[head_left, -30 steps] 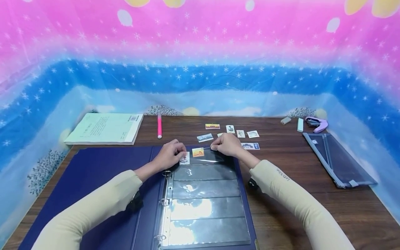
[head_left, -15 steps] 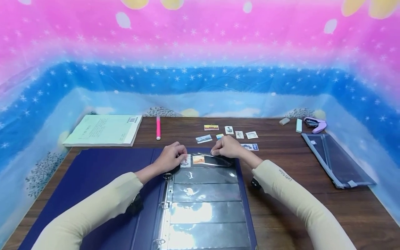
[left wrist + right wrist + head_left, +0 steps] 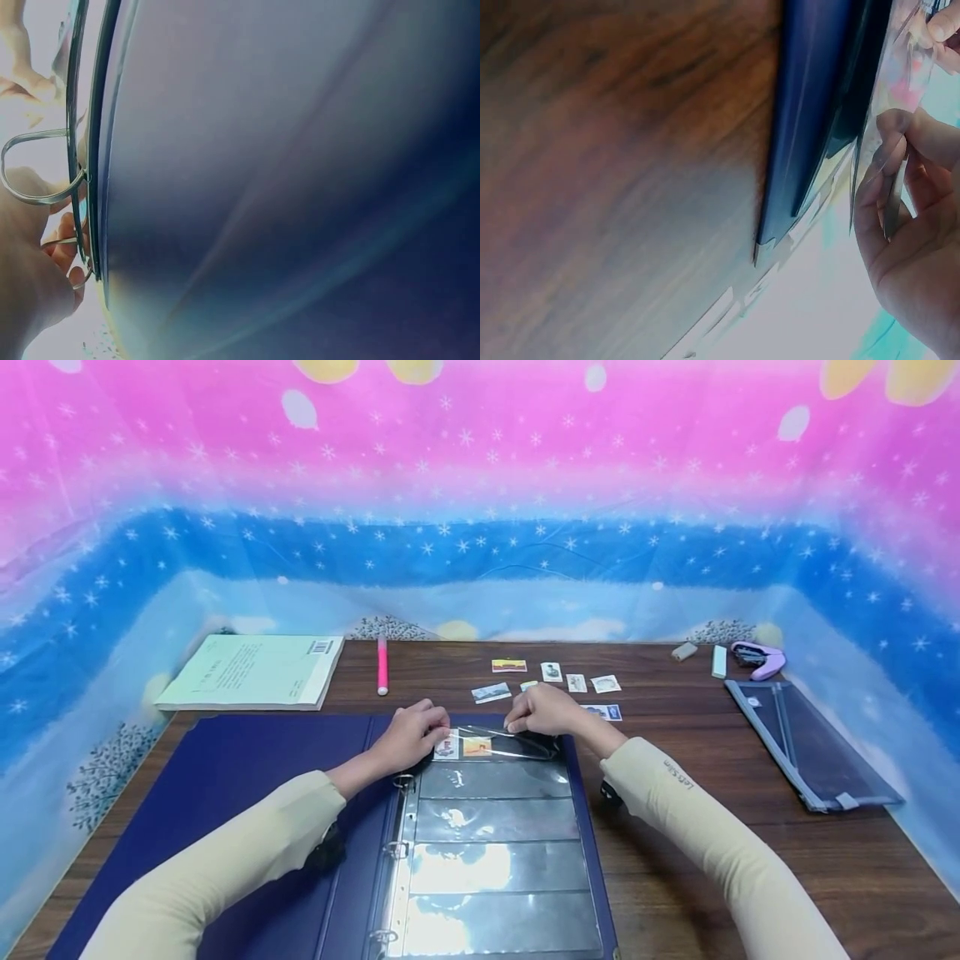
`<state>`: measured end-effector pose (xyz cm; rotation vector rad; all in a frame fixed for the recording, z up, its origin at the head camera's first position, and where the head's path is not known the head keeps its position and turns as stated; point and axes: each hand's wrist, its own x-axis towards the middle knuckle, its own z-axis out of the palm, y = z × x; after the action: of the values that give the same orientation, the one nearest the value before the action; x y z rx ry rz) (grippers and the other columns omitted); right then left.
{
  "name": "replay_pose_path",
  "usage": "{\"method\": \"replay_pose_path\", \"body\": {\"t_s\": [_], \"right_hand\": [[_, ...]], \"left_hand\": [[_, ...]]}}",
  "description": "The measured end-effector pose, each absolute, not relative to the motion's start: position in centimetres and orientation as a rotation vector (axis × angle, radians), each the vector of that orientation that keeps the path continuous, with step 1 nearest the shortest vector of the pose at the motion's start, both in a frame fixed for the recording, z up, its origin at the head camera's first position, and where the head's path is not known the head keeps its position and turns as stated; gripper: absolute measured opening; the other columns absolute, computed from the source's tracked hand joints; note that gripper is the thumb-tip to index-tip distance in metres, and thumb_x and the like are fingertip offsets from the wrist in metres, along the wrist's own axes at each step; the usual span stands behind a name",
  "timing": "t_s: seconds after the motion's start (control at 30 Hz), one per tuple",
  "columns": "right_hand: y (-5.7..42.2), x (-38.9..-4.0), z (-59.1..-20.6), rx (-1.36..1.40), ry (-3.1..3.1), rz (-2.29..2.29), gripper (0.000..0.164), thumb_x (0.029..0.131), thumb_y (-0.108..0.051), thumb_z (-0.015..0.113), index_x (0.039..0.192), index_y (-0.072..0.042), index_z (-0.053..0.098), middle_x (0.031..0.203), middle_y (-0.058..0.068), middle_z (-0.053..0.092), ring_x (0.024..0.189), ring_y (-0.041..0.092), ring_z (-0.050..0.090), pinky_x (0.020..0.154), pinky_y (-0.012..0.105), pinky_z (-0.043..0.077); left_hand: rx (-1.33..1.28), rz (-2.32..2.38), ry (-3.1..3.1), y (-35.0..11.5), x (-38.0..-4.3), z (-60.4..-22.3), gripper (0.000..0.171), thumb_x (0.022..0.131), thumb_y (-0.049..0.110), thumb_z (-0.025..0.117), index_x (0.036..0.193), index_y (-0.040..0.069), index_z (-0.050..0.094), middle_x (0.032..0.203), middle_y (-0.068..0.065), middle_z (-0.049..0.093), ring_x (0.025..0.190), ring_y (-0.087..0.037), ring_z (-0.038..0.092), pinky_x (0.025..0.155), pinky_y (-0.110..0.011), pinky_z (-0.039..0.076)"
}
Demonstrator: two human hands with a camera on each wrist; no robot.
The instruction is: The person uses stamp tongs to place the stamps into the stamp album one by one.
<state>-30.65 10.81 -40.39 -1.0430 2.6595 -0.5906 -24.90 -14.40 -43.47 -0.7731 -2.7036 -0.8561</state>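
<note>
An open navy ring album (image 3: 262,777) carries a page of clear-fronted black pocket strips (image 3: 495,781). In the top strip, a pale stamp (image 3: 447,747) lies beside an orange stamp (image 3: 477,746). The left hand (image 3: 412,737) pinches the strip's clear film next to the pale stamp. Right of the orange stamp, the right hand (image 3: 546,710) pinches slim metal tweezers (image 3: 894,199), mostly hidden by the fingers. The top strip's film looks lifted and creased near that hand. In the left wrist view, the album's metal ring (image 3: 37,199) stands before the left hand (image 3: 30,277).
Several loose stamps lie behind the album, among them a yellow one (image 3: 509,666) and a grey one (image 3: 491,692). A book (image 3: 251,672) and a pink marker (image 3: 382,667) are at left. A stapler (image 3: 761,658), an eraser (image 3: 719,662) and a mesh pouch (image 3: 817,743) lie right.
The orange stamp has moved down behind the top strip's film, beside the pale stamp. The right hand has stayed close to the strip's top edge; the left hand has barely moved.
</note>
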Motion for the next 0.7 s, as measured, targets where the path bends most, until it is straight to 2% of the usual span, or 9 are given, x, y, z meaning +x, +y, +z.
{"method": "replay_pose_path", "body": {"t_s": [0.3,0.4,0.53,0.6,0.7], "right_hand": [[10.9,-30.7,-40.6,-1.159,2.695,-0.515,0.015,0.086,-0.023,0.065,0.095,-0.016,0.075,0.082,-0.002,0.070,0.066,0.006,0.055,0.061,0.021,0.036],[11.2,-30.8,-40.7,-1.167,2.728,-0.526,0.016,0.086,-0.023,0.065,0.097,-0.016,0.075,0.083,-0.002,0.069,0.068,0.007,0.056,0.063,0.022,0.038],[11.7,-30.9,-40.6,-1.160,2.773,-0.587,0.019,0.086,-0.024,0.064,0.101,-0.016,0.074,0.091,0.001,0.072,0.083,0.015,0.065,0.075,0.030,0.048],[12.0,-31.0,-40.3,-1.133,2.805,-0.625,0.020,0.087,-0.024,0.063,0.103,-0.015,0.073,0.096,0.002,0.072,0.090,0.021,0.066,0.082,0.035,0.049],[13.0,-31.1,-39.9,-1.024,2.891,-0.680,0.022,0.088,-0.024,0.062,0.107,-0.015,0.071,0.098,0.006,0.072,0.075,0.025,0.063,0.070,0.037,0.047]], "left_hand": [[-0.750,-0.830,-2.722,-14.4,-24.9,-43.4,0.010,0.086,0.012,0.062,0.077,0.013,0.060,0.073,0.000,0.052,0.067,-0.011,0.045,0.068,-0.029,0.026],[-0.753,-0.826,-2.723,-14.4,-24.8,-43.4,0.009,0.086,0.013,0.063,0.077,0.013,0.061,0.074,0.000,0.054,0.068,-0.011,0.046,0.069,-0.029,0.027],[-0.763,-0.817,-2.720,-14.4,-24.7,-43.4,0.009,0.086,0.013,0.064,0.077,0.012,0.061,0.075,-0.001,0.056,0.069,-0.011,0.049,0.069,-0.030,0.029],[-0.773,-0.803,-2.709,-14.4,-24.7,-43.4,0.009,0.085,0.013,0.065,0.077,0.012,0.061,0.075,-0.001,0.055,0.068,-0.011,0.049,0.069,-0.030,0.029],[-0.794,-0.768,-2.701,-14.4,-24.7,-43.4,0.010,0.084,0.015,0.066,0.077,0.013,0.060,0.075,-0.002,0.053,0.066,-0.010,0.048,0.069,-0.031,0.027]]}}
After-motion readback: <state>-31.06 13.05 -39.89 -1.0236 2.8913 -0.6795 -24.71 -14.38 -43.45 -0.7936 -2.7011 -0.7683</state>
